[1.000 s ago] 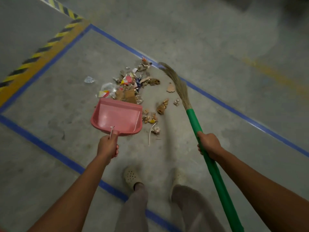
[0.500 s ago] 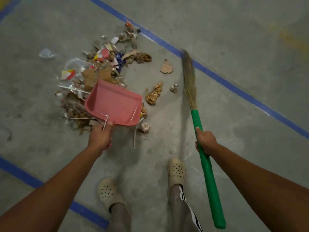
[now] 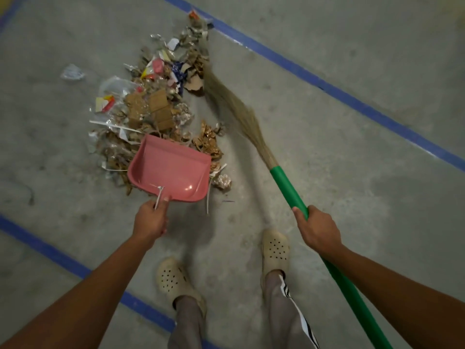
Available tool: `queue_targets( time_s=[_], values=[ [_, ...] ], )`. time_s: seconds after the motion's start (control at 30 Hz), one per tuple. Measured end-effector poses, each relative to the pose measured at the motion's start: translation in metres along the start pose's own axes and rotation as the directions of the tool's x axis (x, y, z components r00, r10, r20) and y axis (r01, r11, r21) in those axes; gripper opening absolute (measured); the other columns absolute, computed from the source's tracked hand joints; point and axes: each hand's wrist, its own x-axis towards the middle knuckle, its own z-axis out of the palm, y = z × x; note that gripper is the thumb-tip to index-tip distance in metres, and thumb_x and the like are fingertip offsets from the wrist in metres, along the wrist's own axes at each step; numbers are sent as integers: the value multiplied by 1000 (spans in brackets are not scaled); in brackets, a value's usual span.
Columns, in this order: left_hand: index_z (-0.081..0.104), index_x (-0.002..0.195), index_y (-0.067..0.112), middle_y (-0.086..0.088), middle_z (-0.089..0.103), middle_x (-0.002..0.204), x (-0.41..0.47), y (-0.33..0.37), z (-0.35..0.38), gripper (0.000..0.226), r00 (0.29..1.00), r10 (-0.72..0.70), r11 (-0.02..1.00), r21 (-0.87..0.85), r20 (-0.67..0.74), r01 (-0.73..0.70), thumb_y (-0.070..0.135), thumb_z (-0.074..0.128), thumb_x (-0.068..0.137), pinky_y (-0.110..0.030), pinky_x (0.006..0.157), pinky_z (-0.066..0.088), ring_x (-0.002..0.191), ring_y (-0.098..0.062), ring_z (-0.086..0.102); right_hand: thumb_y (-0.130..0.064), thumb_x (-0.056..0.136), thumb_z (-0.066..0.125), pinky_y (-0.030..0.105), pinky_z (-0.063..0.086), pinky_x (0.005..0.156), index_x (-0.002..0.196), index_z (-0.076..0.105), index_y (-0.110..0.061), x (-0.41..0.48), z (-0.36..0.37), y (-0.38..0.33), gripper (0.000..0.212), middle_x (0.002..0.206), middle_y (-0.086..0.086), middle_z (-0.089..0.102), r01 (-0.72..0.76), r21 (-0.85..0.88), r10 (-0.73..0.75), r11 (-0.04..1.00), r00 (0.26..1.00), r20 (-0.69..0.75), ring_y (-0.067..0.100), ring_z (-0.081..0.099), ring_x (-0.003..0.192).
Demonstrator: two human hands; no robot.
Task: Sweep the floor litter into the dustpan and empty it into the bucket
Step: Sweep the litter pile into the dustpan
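Left hand (image 3: 151, 220) hides dustpan (image 3: 171, 167) handle, broom (image 3: 289, 192) seemingly blurred

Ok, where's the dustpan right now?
In the head view the pink dustpan is left of centre, its mouth set against the near edge of the litter pile, gripped by the left hand; the broom bristles lie to its right.

The handle of the dustpan (image 3: 171, 170) is hidden inside the left hand (image 3: 151, 219). The bristles of the broom (image 3: 288, 190) are blurred, and its green shaft runs off the bottom edge past the right hand (image 3: 318, 229). Most scraps in the litter (image 3: 156, 107) are too small to name.
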Motion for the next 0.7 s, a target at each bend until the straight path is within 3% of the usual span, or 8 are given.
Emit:
queue_targets(
  time_s=[0.13, 0.23, 0.37, 0.53, 0.7],
  values=[
    [51, 78, 11, -12, 57, 61, -3, -4, -24, 51, 999, -1, 995, 96, 46, -3, 59, 56, 94, -29, 43, 41, 44, -22, 51, -58, 101, 38, 35, 56, 58, 82, 55, -11, -5, -8, -7, 53, 74, 9, 64, -135, 118, 134, 984, 991, 24, 23, 63, 61],
    [54, 85, 8, -14, 59, 65, -6, -15, -37, 48, 995, -19, 986, 169, 97, 2, 54, 57, 95, -28, 42, 41, 46, -23, 52, -52, 102, 44, 32, 55, 51, 82, 56, -6, -13, -4, -18, 51, 71, 11, 65, -228, 213, 206, 950, 971, 117, 22, 65, 56],
    [56, 88, 6, -15, 59, 66, -13, -36, -57, 44, 988, -34, 970, 244, 150, -4, 49, 61, 95, -29, 44, 41, 46, -25, 53, -54, 100, 43, 39, 61, 61, 82, 61, -5, -45, 18, -30, 56, 70, 12, 68, -159, 122, 141, 980, 979, 146, 26, 68, 59],
    [57, 91, 4, -16, 60, 68, -33, -59, -89, 40, 978, -32, 950, 311, 205, -34, 44, 62, 96, -27, 41, 40, 47, -25, 53, -60, 99, 43, 31, 52, 53, 83, 61, -7, -96, 35, -46, 58, 67, 9, 64, -11, 11, 9, 1000, 985, 174, 24, 65, 57],
    [55, 84, 4, -15, 59, 62, -60, -69, -118, 43, 982, -11, 947, 318, 188, -50, 44, 60, 96, -24, 37, 38, 38, -23, 53, -58, 98, 46, 37, 59, 56, 81, 58, -8, -167, 38, -59, 55, 71, 11, 66, -128, 203, 100, 971, 985, 143, 26, 67, 57]
  ],
)
